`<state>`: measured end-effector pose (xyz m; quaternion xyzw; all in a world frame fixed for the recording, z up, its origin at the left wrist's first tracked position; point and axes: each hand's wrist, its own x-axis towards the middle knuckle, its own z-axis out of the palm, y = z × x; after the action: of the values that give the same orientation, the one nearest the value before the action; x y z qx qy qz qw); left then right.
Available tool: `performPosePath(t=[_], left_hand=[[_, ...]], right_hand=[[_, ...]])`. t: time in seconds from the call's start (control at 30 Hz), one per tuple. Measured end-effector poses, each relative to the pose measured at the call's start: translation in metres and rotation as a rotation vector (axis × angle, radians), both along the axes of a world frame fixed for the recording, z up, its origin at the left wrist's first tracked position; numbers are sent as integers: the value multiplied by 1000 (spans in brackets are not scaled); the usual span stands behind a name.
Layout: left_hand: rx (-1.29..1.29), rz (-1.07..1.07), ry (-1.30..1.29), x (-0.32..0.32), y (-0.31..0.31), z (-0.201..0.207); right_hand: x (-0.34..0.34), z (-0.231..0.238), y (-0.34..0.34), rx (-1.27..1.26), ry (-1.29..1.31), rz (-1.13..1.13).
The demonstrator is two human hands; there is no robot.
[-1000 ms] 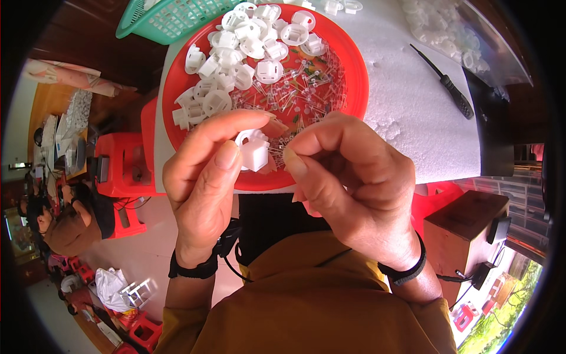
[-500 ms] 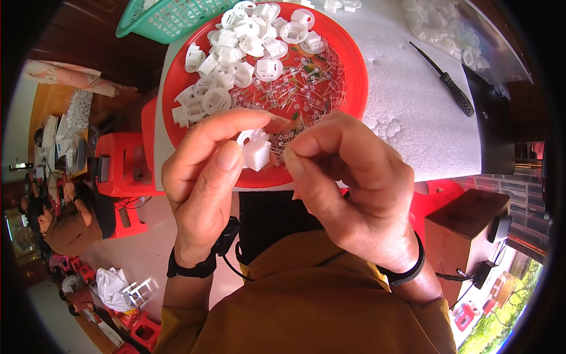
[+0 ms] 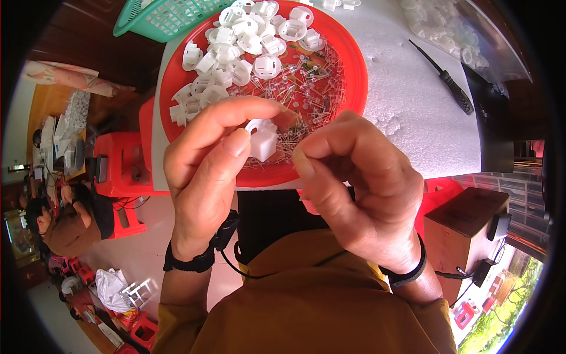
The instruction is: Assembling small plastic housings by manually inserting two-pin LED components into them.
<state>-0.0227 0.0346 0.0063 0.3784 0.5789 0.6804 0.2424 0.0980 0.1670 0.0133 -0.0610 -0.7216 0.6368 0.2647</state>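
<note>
My left hand [image 3: 203,159] pinches a small white plastic housing [image 3: 264,143] between thumb and fingers, above the near edge of a round red tray [image 3: 355,76]. To its right, my right hand [image 3: 368,183] is closed, thumb against forefinger, a short gap from the housing. Whatever sits in that pinch is too small or hidden to make out. Loose clear LEDs [image 3: 315,88] with thin wire legs cover the tray's right and middle. Heaped at its far left are several white plastic housings [image 3: 236,44] with round flanges.
The tray rests on a white foam board [image 3: 413,130]. Behind it stands a green basket [image 3: 168,19]. A black screwdriver [image 3: 453,91] and a clear bag of white parts [image 3: 442,26] lie to the right. A brown box [image 3: 463,227], red stools [image 3: 118,156] and a seated person [image 3: 71,221] surround the table.
My right hand has drawn slightly right, widening the gap to the white housing. My left hand has turned the housing a little and shifted it slightly up and right.
</note>
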Motion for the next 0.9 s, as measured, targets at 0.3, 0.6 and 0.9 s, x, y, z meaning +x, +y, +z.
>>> performPosePath(t=[0.3,0.6,0.9], left_hand=[[81,36,-62,4,0,-2],[5,95,82,6,2,-3],[-46,112,117,8,0,-3]], right_hand=[[-7,-10,2,279,146,-31],[-6,-16,-1,343,134,-11],[-5,-16,-2,406,124,1]])
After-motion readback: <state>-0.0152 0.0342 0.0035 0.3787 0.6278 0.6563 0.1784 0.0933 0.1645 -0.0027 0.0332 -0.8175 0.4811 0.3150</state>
